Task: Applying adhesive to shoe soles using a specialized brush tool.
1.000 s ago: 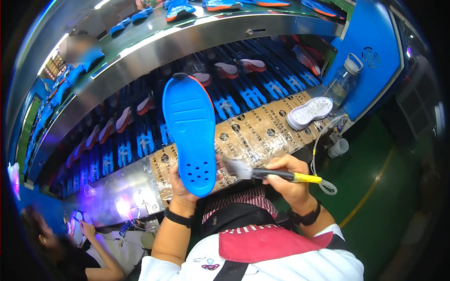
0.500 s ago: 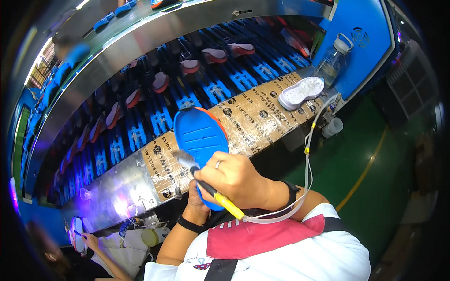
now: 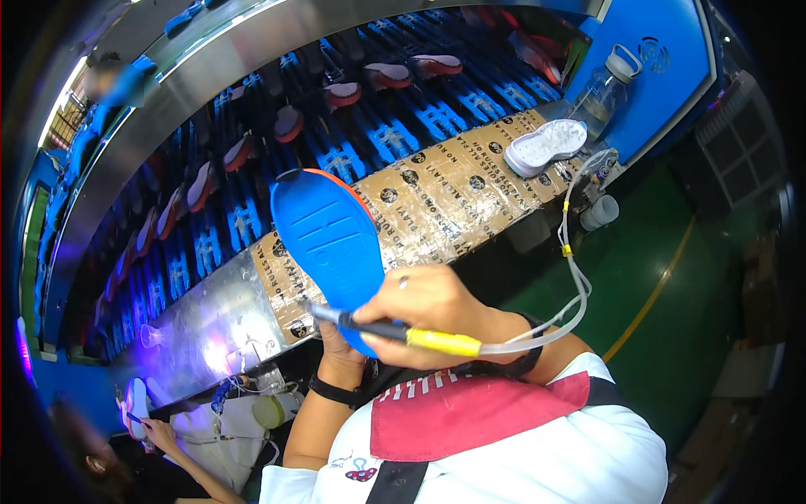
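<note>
My left hand [image 3: 337, 343] grips the lower end of a blue shoe sole [image 3: 326, 235] with an orange edge on its far right side. Most of its fingers are hidden behind the sole and my other hand. In my right hand [image 3: 432, 307] is a brush [image 3: 382, 328] with a dark handle, a yellow-wrapped end and a clear tube running from it. The brush lies almost level across the sole's narrow lower part. Its bristle tip is at the sole's left edge; I cannot tell whether it touches.
A cardboard-covered ledge [image 3: 420, 206] runs before a conveyor carrying blue racks [image 3: 390, 143] and red-and-white soles [image 3: 342, 94]. A white sole [image 3: 546, 147] and clear bottle [image 3: 606, 91] stand at right. The tube [image 3: 579, 277] loops near my right forearm. A co-worker's hand [image 3: 161, 434] works lower left.
The blue sole has shifted left and leans further that way. My right hand has moved slightly right, and the brush has swung from a steep slant to nearly level, its tip lower.
</note>
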Demonstrator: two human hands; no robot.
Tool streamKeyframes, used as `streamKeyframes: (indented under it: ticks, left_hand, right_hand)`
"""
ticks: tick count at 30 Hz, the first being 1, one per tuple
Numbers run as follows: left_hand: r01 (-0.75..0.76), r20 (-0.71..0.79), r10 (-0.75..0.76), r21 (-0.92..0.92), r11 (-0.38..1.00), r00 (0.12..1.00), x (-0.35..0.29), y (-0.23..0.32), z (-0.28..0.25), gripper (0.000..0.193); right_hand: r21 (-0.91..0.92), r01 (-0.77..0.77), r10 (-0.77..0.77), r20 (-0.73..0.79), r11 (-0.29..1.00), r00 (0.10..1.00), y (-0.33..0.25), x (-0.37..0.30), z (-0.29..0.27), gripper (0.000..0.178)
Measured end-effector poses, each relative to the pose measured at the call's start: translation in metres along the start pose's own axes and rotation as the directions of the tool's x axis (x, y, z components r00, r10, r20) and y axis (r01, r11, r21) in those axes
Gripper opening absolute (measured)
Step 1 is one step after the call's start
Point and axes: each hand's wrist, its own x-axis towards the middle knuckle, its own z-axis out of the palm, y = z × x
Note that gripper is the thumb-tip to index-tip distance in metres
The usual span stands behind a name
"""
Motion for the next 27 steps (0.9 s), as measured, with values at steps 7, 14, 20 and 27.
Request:
streamKeyframes:
  ticks: [7,14,20,27]
  left_hand:
    - [-0.098,-0.094,0.093,-0.051,0.994,0.991,0.006,-0.001,0.024,0.081]
    - [-0.115,0.014,0.116,-0.051,0.992,0.993,0.012,0.012,0.038,0.099]
    - [-0.074,0.147,0.122,-0.296,0.952,0.982,0.018,0.024,0.017,0.092]
    - [-0.19,0.058,0.211,-0.25,0.949,0.976,0.015,0.041,0.037,0.087]
  right_hand:
    - [-0.062,0.0,0.008,0.141,0.998,0.99,-0.003,-0.013,0.01,0.026]
    - [-0.001,-0.049,0.049,-0.055,0.999,0.997,0.001,-0.023,0.018,0.027]
    - [0.237,-0.163,0.138,0.121,0.958,0.983,-0.003,-0.032,0.019,0.024]
    - [0.379,-0.303,0.205,0.277,0.875,0.939,0.0,-0.036,0.008,0.027]
